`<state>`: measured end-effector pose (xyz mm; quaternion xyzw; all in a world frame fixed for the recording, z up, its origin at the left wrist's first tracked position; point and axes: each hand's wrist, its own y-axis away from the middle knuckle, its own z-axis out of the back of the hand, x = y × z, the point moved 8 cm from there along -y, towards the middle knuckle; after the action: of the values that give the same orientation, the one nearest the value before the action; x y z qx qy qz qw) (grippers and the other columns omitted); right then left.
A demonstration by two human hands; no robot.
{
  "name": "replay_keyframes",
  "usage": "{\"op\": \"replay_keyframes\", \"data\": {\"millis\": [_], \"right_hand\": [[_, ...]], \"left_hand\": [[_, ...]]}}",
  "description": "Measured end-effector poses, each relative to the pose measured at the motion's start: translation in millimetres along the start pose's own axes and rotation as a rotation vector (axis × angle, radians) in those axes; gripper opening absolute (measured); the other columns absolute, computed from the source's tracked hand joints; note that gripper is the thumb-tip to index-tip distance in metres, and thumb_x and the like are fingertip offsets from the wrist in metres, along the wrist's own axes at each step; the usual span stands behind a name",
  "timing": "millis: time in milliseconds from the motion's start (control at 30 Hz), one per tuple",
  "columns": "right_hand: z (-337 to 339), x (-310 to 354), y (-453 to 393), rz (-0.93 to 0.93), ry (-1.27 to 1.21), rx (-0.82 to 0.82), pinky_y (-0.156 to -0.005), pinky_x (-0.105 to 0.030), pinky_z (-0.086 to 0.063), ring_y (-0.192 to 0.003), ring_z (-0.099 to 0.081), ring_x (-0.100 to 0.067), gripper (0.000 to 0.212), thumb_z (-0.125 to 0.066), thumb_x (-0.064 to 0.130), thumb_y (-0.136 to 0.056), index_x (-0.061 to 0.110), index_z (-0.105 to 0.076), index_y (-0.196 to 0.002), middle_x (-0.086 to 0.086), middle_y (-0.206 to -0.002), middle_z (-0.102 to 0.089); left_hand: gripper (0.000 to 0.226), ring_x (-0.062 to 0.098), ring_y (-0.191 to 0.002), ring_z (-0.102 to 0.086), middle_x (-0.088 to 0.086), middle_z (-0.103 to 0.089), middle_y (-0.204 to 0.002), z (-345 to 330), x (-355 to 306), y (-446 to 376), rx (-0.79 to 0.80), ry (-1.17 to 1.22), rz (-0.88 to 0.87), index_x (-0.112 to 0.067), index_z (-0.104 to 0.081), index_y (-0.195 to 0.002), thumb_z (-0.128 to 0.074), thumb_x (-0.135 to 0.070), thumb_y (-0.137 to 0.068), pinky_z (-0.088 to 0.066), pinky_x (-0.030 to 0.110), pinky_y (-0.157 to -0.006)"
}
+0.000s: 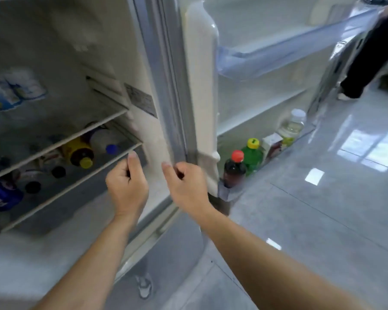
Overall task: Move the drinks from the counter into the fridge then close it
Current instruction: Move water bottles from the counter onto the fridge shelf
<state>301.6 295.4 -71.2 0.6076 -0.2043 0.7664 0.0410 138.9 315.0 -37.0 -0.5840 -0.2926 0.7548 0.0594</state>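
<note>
The fridge (pixel 148 63) stands wide open, and its door (pixel 199 86) is swung out to the right. Both hands are up in front of it and both are empty. The left hand (pixel 127 183) is loosely curled, fingers folded in, just in front of the edge of a glass shelf (pixel 76 182). The right hand (pixel 185 186) is loosely curled too, close to the inner edge of the door. I cannot tell if it touches the door or not.

Drinks are already inside. A bottle with a yellow cap (pixel 81 153) lies on its side on the shelf, with more bottles near it. In the bottom door rack stand 3 bottles: a dark bottle with a red cap (pixel 234 168), a green bottle (pixel 253 155) and a clear bottle (pixel 292 125).

The counter is out of view, so I cannot tell if any drinks wait there. It looks like the putting-in part is mostly done. The door is not yet shut.
</note>
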Motion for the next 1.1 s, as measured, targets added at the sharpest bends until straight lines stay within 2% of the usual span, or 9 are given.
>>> {"op": "replay_keyframes", "data": {"millis": [233, 400, 567, 667, 800, 900, 967, 1033, 1100], "right_hand": [[211, -94, 89, -0.284, 0.029, -0.351, -0.042, -0.020, -0.017, -0.043, -0.019, -0.006, 0.057, -0.061, 0.029, -0.091, 0.021, -0.027, -0.047, 0.012, -0.044, -0.019], [328, -155, 185, -0.523, 0.038, -0.583, -0.042, -0.023, -0.014, -0.045, -0.015, -0.009, 0.055, -0.059, 0.023, -0.090, 0.024, -0.021, -0.050, 0.011, -0.049, -0.016], [400, -194, 261, -0.693, 0.102, -0.746, -0.050, -0.029, -0.015, -0.050, -0.016, -0.012, 0.048, -0.059, 0.021, -0.091, 0.019, -0.027, -0.056, 0.004, -0.055, -0.019], [425, -217, 299, -0.794, 0.118, -0.804, -0.048, -0.028, -0.013, -0.051, -0.015, -0.011, 0.046, -0.059, 0.022, -0.090, 0.019, -0.026, -0.058, 0.005, -0.056, -0.018], [449, -249, 348, -0.948, 0.159, -0.858, -0.045, -0.027, -0.012, -0.045, -0.014, -0.009, 0.055, -0.060, 0.025, -0.089, 0.023, -0.020, -0.051, 0.012, -0.049, -0.015], [464, -269, 384, -1.113, 0.187, -0.853, -0.052, -0.029, -0.013, -0.045, -0.014, -0.010, 0.054, -0.061, 0.030, -0.092, 0.024, -0.023, -0.055, 0.012, -0.049, -0.016], [471, -278, 408, -1.245, 0.161, -0.834, -0.051, -0.028, -0.021, -0.049, -0.024, -0.012, 0.048, -0.063, 0.036, -0.093, 0.018, -0.038, -0.056, 0.007, -0.052, -0.027], [473, -286, 429, -1.362, 0.101, -0.810, -0.052, -0.030, -0.037, -0.058, -0.040, -0.018, 0.044, -0.063, 0.041, -0.094, 0.001, -0.060, -0.075, -0.003, -0.062, -0.044], [473, -290, 442, -1.440, 0.020, -0.796, -0.060, -0.032, -0.048, -0.067, -0.052, -0.023, 0.043, -0.062, 0.042, -0.095, -0.001, -0.063, -0.095, -0.006, -0.073, -0.055]], "left_hand": [[0.052, 0.007, -0.047, -0.025, -0.007, -0.026, -0.047, -118, -38, 135, 0.247, 0.024, 0.078, -0.021, -0.023, -0.053, -0.045, -0.029, -0.099, -0.023, 0.031, -0.047], [0.053, 0.014, -0.046, -0.027, -0.004, -0.029, -0.045, -171, -49, 228, 0.427, -0.059, 0.054, -0.013, -0.029, -0.052, -0.044, -0.030, -0.099, -0.021, 0.029, -0.048], [0.053, 0.029, -0.053, -0.042, 0.011, -0.046, -0.050, -200, -19, 296, 0.591, -0.220, 0.130, -0.005, -0.039, -0.054, -0.040, -0.038, -0.095, -0.029, 0.036, -0.050], [0.049, 0.030, -0.054, -0.037, 0.002, -0.036, -0.049, -215, 1, 324, 0.719, -0.303, 0.125, -0.015, -0.028, -0.053, -0.041, -0.039, -0.093, -0.024, 0.036, -0.052], [0.048, 0.034, -0.054, -0.039, 0.008, -0.037, -0.049, -237, 44, 350, 0.892, -0.392, 0.173, -0.013, -0.029, -0.052, -0.041, -0.039, -0.091, -0.028, 0.036, -0.052], [0.048, 0.036, -0.061, -0.050, 0.012, -0.050, -0.056, -249, 87, 363, 1.041, -0.480, 0.308, -0.005, -0.045, -0.061, -0.047, -0.035, -0.098, -0.040, 0.040, -0.056], [0.034, 0.032, -0.064, -0.057, 0.009, -0.060, -0.065, -252, 119, 376, 1.186, -0.533, 0.485, -0.007, -0.057, -0.077, -0.053, -0.032, -0.098, -0.047, 0.039, -0.063], [0.025, 0.026, -0.059, -0.058, 0.011, -0.066, -0.074, -251, 145, 391, 1.316, -0.551, 0.730, -0.010, -0.060, -0.092, -0.055, -0.034, -0.098, -0.049, 0.033, -0.060], [0.026, 0.026, -0.061, -0.059, 0.017, -0.067, -0.084, -254, 162, 397, 1.398, -0.566, 0.887, -0.011, -0.058, -0.103, -0.055, -0.037, -0.099, -0.049, 0.030, -0.056]]}}
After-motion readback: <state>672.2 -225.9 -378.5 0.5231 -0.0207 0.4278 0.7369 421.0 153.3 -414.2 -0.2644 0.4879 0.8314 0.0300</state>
